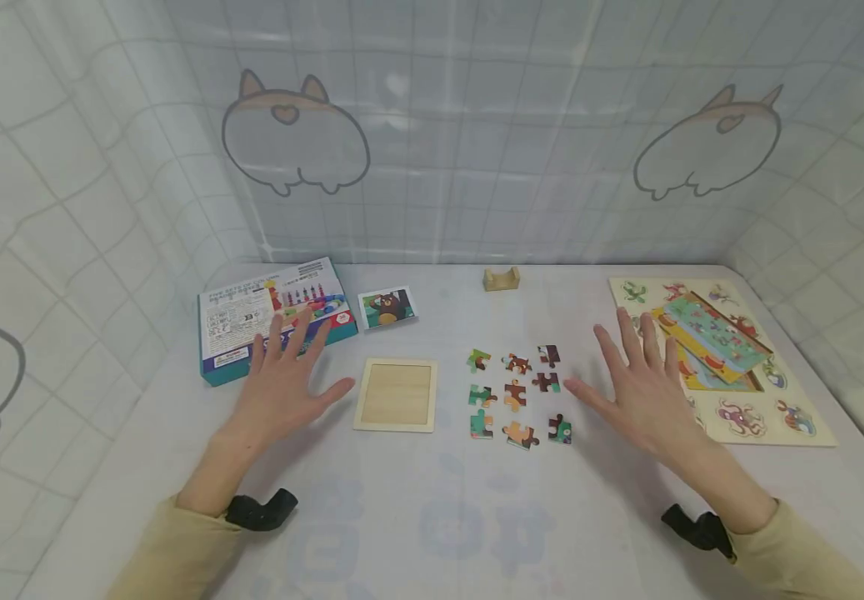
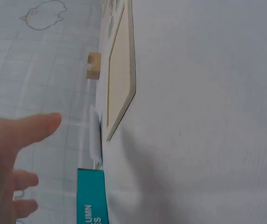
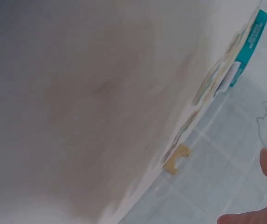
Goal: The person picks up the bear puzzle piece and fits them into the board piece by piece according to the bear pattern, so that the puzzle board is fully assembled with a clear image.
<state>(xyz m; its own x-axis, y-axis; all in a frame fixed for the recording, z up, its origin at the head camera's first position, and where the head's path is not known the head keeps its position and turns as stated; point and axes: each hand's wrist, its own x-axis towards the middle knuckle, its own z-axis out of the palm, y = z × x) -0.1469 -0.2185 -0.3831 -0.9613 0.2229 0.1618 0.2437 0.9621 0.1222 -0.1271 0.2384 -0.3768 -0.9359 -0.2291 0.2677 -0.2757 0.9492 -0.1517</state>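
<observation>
My left hand (image 1: pixel 282 396) hovers with spread fingers between a boxed game (image 1: pixel 274 312) and a square wooden frame tray (image 1: pixel 396 395). Its thumb points toward the tray without touching it. On the other side my right hand (image 1: pixel 645 396) is spread too, holding nothing. Several loose jigsaw pieces (image 1: pixel 515 394) lie apart in rough rows between the tray and that hand. Brown, green and orange parts of a picture show on them. A small card with a bear picture (image 1: pixel 388 307) lies behind the tray. The left wrist view shows the bare tray (image 2: pixel 120 70) edge-on beyond the thumb.
At the back stands a small notched wooden block (image 1: pixel 501 279). To the right lies a large board with animal pictures (image 1: pixel 739 417), with two yellow-edged picture boards (image 1: pixel 716 337) stacked on it. A tiled-pattern curtain (image 1: pixel 446 167) closes off the back and sides.
</observation>
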